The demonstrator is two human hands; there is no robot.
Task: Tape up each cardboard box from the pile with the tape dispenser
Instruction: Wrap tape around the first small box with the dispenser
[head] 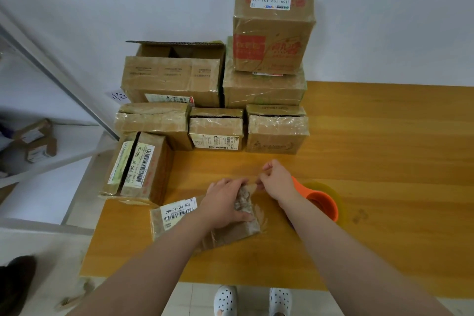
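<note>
Nearest to you, below the small cardboard box, your white perforated clogs stand on the floor at the edge of the wooden table. The small cardboard box lies at a slant on the table, barcode label up. Your left hand grips its right end, fingers curled over the crumpled, tape-covered flap. Just beyond that end, your right hand pinches what looks like a strip of clear tape between thumb and fingertips (the strip is hard to make out). To the right of the box, behind your right wrist, the orange tape dispenser sits on the table with its yellowish roll. Beyond the box, the pile of cardboard boxes rises against the wall, some with flaps open, and the tallest box tops the stack.
</note>
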